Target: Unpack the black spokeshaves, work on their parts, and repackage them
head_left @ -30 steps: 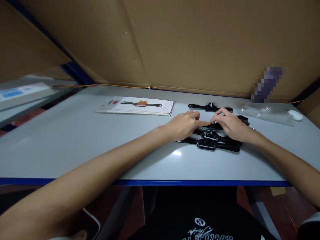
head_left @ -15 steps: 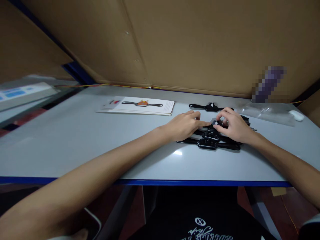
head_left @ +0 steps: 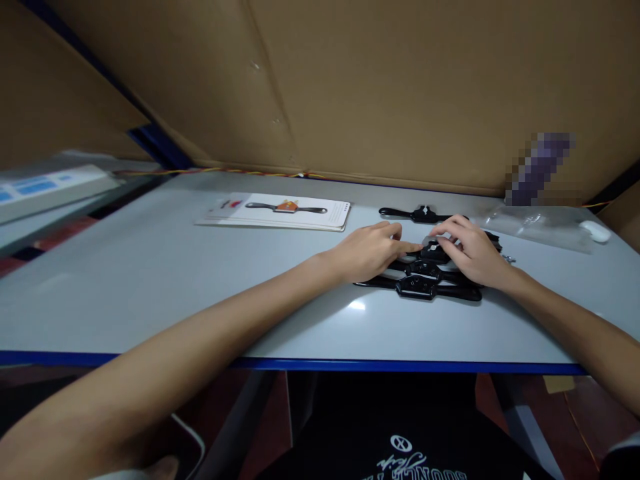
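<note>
Several black spokeshaves lie across the table in a stack of rows. My left hand (head_left: pixel 370 251) is closed at the left end of the upper spokeshave (head_left: pixel 431 253) in the near group, its index finger stretched against the body; its handle there is hidden. Over the same body, my right hand (head_left: pixel 470 248) has thumb and fingers apart, close to a small silvery screw (head_left: pixel 433 247). Toward me lie a second spokeshave (head_left: pixel 425 269) and the nearest spokeshave (head_left: pixel 417 287). Behind my hands rests another spokeshave (head_left: pixel 424 213) with a silvery screw.
White printed cards (head_left: pixel 300 213) picturing a spokeshave lie left of my hands. A clear plastic bag (head_left: pixel 535 227), a white object (head_left: pixel 595 231) and a blurred purple object (head_left: pixel 540 170) are at the right. Small metal parts (head_left: pixel 509 259) sit beside my right wrist. Cardboard (head_left: pixel 350 87) walls the back.
My right thumb and fingers have spread and lifted off the screw, showing more of the spokeshave body. My left hand stays in place.
</note>
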`<action>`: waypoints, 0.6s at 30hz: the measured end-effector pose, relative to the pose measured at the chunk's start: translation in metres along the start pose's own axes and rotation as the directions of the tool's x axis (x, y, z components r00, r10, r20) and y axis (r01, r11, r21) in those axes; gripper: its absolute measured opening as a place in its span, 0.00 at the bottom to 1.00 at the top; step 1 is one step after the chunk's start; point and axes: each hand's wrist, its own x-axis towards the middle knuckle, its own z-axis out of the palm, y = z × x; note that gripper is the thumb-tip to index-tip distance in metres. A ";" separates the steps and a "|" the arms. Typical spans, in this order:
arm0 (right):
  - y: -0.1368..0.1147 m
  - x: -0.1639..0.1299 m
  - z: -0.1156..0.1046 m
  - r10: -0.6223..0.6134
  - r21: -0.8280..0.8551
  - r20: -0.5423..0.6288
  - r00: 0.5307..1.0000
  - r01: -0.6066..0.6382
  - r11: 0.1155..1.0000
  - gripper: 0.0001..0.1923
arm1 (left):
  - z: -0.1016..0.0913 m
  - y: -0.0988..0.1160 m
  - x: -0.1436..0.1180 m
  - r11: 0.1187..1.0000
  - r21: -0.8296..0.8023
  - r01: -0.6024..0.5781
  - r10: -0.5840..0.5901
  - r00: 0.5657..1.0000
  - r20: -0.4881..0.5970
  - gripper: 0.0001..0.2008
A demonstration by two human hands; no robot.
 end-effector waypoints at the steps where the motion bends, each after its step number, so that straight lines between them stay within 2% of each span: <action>1: -0.001 0.000 0.000 0.018 0.002 -0.014 1.000 -0.018 1.000 0.09 | 0.000 0.000 0.000 1.000 0.000 -0.001 0.001 1.000 0.004 0.24; 4: -0.001 0.001 0.000 0.025 -0.018 -0.041 0.999 -0.026 1.000 0.05 | 0.000 0.000 0.000 1.000 -0.004 -0.003 0.003 1.000 0.001 0.23; 11: 0.002 -0.001 -0.001 -0.057 0.000 -0.006 0.998 0.057 0.998 0.12 | 0.002 -0.002 0.000 1.000 -0.003 -0.020 0.020 0.999 -0.027 0.23; 18: 0.005 -0.003 0.002 -0.085 -0.026 -0.013 0.996 0.085 0.996 0.12 | 0.005 -0.005 -0.001 0.998 -0.038 -0.049 0.047 0.997 -0.058 0.24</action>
